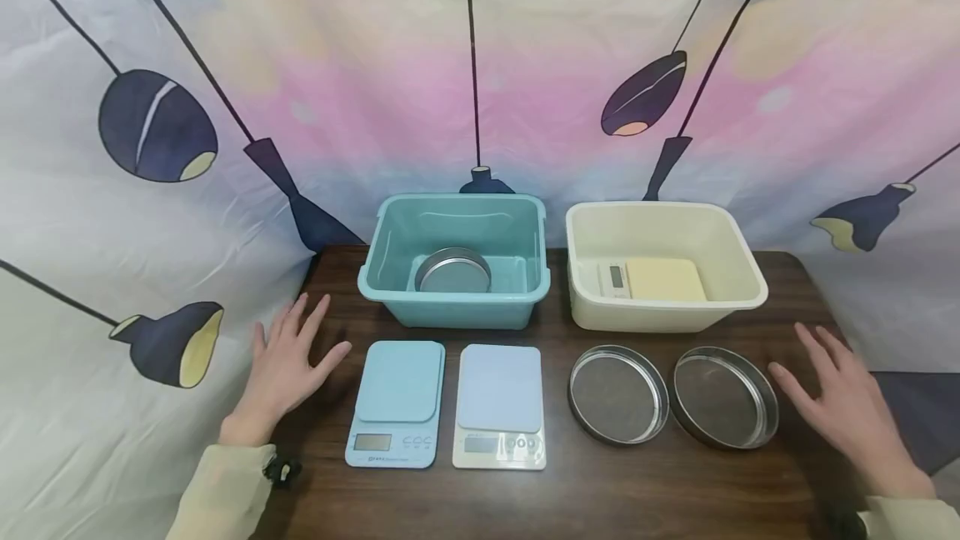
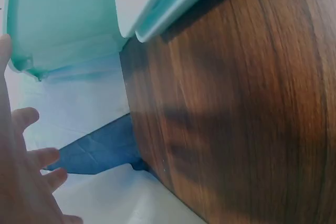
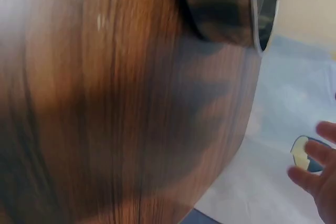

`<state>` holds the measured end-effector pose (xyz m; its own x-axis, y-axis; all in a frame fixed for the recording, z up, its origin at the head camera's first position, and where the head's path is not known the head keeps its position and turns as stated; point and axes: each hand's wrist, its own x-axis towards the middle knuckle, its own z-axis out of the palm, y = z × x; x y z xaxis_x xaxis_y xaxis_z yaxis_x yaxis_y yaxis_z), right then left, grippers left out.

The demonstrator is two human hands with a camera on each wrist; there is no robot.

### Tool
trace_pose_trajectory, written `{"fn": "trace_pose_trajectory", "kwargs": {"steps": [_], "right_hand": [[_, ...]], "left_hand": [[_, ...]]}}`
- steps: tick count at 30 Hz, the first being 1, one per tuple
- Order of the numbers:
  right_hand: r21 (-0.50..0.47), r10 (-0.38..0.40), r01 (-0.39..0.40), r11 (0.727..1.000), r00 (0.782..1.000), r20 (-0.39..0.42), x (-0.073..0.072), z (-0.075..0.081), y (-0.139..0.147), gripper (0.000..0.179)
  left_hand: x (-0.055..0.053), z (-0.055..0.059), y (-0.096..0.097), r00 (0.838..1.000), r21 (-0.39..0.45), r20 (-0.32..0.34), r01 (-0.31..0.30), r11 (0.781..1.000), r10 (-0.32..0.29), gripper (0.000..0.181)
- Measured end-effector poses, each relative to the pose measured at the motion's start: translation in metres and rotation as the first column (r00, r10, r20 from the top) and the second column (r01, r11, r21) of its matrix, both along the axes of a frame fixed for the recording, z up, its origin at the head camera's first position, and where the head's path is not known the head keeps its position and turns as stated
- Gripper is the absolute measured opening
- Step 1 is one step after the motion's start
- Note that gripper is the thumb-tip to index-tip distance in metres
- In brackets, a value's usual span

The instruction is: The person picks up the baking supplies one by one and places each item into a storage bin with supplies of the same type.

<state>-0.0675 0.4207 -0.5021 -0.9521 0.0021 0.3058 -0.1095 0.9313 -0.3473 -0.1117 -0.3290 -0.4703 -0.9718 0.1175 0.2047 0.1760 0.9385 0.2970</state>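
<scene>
My left hand (image 1: 285,365), fingers spread and holding nothing, is at the table's left side, nearest the blue kitchen scale (image 1: 397,402). Beside that scale lies a white kitchen scale (image 1: 499,407) with a pale lilac platform. Two round metal sieves (image 1: 618,395) (image 1: 724,398) lie side by side to the right of the scales. My right hand (image 1: 843,398) is just right of the outer sieve, its fingers spread and nothing in them. In the right wrist view, the metal side of a sieve (image 3: 220,9) shows near the top.
Behind the scales stands a teal basin (image 1: 453,311) with one metal sieve (image 1: 453,271) inside. A cream basin (image 1: 667,319) behind the sieves holds a yellow-topped kitchen scale (image 1: 663,280). All stand on a dark wooden table (image 1: 600,494), with a patterned cloth (image 1: 375,65) hanging behind.
</scene>
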Motion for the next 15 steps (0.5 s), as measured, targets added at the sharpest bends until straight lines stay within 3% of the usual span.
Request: {"fn": "trace_pose_trajectory", "kwargs": {"steps": [6, 15], "right_hand": [[-0.050, 0.055, -0.052, 0.997, 0.996, 0.071, 0.003, 0.005, -0.008, 0.065], [-0.028, 0.095, -0.092, 0.995, 0.986, 0.139, 0.009, -0.006, -0.005, 0.051]], "left_hand": [[-0.004, 0.008, 0.009, 0.999, 0.157, -0.040, 0.040, 0.987, -0.035, 0.076], [-0.020, 0.025, 0.021, 0.998, 0.384, 0.021, 0.046, 0.922, -0.059, 0.070]]}}
